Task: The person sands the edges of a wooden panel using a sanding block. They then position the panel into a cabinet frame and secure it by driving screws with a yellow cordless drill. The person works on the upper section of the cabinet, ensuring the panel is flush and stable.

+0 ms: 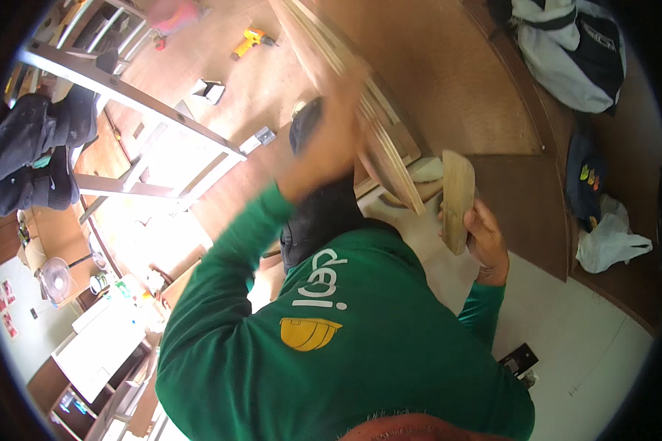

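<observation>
My right hand (487,239) is closed round a short, flat piece of wood (458,176) with rounded ends, held upright beside the wooden frame. Motion smears my left hand (327,140), so its fingers cannot be made out. It is over or against the long plywood-edged frame (393,165), which runs from the top middle down toward my chest. Whether it touches the frame I cannot tell. My green sleeves reach in from both sides, and my dark trouser leg (320,209) shows below the left forearm.
A metal ladder (136,92) stands at left, with another person's dark shoes (62,180) by it. On the floor lie a yellow cordless drill (251,42) and a small box (209,91). A grey-and-black bag (566,55) and white plastic bag (610,246) are at right.
</observation>
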Action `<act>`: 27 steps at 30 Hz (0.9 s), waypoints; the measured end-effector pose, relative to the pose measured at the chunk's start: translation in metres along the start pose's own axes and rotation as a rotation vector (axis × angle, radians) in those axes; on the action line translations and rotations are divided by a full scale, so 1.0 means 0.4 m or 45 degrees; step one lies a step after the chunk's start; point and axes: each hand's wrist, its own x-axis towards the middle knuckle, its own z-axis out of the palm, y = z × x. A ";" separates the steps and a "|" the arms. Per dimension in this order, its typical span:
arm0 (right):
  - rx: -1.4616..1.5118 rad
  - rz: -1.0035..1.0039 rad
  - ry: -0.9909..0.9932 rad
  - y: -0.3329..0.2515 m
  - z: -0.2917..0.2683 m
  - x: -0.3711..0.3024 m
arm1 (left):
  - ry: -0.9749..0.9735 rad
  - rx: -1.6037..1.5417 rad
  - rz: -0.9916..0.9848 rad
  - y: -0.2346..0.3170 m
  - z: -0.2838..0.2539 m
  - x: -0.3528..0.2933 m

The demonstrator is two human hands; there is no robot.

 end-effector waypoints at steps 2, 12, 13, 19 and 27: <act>-0.117 -0.039 0.109 -0.035 0.014 0.060 | -0.117 -0.088 0.027 0.184 -0.062 -0.038; -1.291 -0.610 0.121 -0.177 0.219 0.278 | 0.899 -0.665 -0.695 -0.627 -0.225 0.537; -1.353 -0.609 0.135 -0.193 0.244 0.296 | 0.809 -0.764 -0.796 -0.654 -0.214 0.592; -1.565 -0.704 0.117 -0.299 0.381 0.570 | 0.608 -0.500 -0.698 -0.751 -0.056 0.676; -1.721 -0.994 0.043 -0.513 0.652 1.279 | 0.686 -0.021 -0.407 -0.875 -0.100 0.643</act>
